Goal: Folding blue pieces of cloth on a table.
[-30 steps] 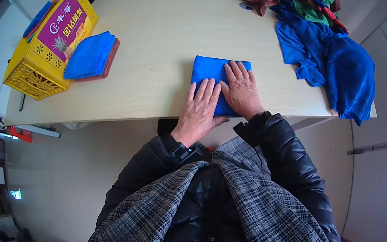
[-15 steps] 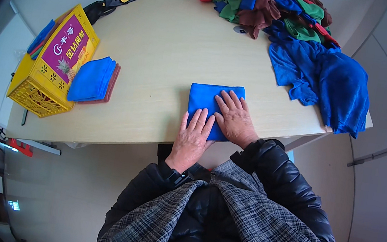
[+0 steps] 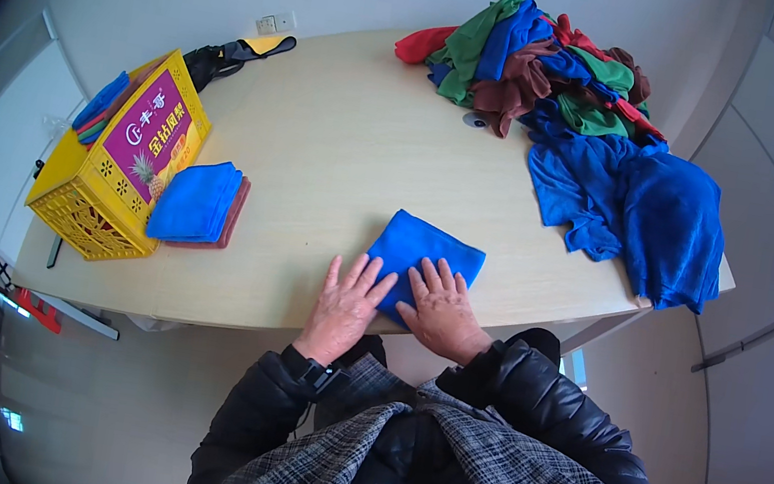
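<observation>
A folded blue cloth lies at the table's near edge, turned at a slant. My left hand rests at its left side with fingers spread, the fingertips touching or just over the cloth's edge. Flat on the cloth's right part lies my right hand, its fingers stretched out. Neither hand grips anything. Part of the cloth near me is hidden under the hands.
A tangled heap of blue, green, red and brown cloths lies at the back right, blue ones drooping over the right edge. On the left, folded blue and brown cloths lean by a yellow crate. Behind it is a black-and-yellow item.
The blue cloth has turned clockwise between my hands. My left hand has slid left toward its edge, fingers spreading. The whole view has tilted, so the table sits lower.
</observation>
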{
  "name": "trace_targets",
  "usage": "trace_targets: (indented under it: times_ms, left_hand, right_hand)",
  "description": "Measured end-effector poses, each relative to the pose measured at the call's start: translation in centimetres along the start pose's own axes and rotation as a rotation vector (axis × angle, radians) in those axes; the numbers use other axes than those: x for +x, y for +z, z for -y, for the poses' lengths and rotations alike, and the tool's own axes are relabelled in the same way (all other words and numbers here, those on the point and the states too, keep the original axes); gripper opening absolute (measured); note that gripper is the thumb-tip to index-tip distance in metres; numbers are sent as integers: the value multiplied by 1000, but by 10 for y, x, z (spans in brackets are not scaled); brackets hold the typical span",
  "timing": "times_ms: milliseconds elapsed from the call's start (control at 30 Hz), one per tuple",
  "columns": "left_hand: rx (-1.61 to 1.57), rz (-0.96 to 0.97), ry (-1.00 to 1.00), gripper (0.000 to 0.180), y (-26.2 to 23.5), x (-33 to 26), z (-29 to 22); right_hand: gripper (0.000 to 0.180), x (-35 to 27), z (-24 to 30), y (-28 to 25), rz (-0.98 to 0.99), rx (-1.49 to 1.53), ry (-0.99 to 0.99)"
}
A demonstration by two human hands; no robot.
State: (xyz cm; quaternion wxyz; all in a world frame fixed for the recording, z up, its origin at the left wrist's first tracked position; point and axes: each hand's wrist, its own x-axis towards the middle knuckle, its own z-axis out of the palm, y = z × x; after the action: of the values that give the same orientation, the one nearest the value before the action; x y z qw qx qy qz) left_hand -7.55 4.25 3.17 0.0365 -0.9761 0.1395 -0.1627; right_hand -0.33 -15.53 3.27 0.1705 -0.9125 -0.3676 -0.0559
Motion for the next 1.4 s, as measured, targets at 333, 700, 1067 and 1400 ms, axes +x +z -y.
trace_targets:
  times_ms: [333, 700, 1067, 1400]
  left_hand:
    - [-323, 0, -276, 60, 6, 10, -16]
    - [-246, 23, -283, 77, 35, 20, -21]
    - [-234, -26, -271, 78, 34, 14, -27]
    - [-989, -16, -842, 46, -21, -70, -23]
  right_hand:
    - [55, 51, -25, 2, -30, 24, -219]
    - [56, 64, -39, 27, 33, -81, -180]
    - [57, 55, -41, 27, -24, -18, -160]
    - [62, 52, -46, 30, -41, 132, 2]
